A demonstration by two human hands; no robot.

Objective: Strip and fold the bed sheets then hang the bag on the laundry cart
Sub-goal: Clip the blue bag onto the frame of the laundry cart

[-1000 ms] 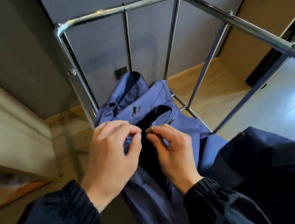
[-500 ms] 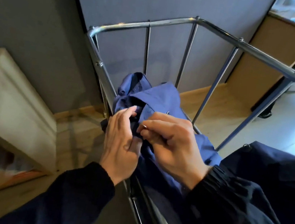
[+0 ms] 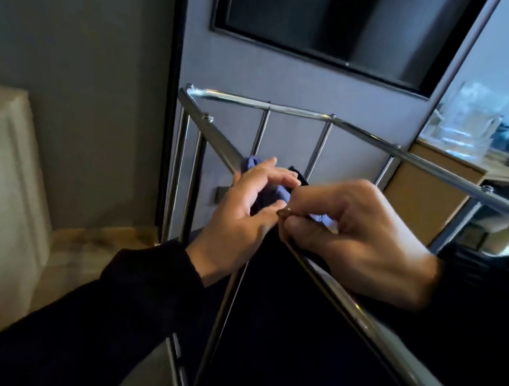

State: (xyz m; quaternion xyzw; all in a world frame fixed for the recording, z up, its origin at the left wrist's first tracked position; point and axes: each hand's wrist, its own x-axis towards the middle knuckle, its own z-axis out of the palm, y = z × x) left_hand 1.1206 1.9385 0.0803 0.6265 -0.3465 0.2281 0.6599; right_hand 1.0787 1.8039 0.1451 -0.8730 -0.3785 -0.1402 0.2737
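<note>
Your right hand is pinching the edge of the bag between thumb and curled fingers, with a small metal piece showing at the fingertips. Your left hand is curling its fingers over the blue cloth, just beside the right. The bag is bunching between both hands, up against the chrome top rail of the cart at its left side, mostly hidden behind them. Dark sleeves are covering both wrists. At the far right a glass jug is standing on a desk, and a dark screen is hanging on the far wall.
</note>
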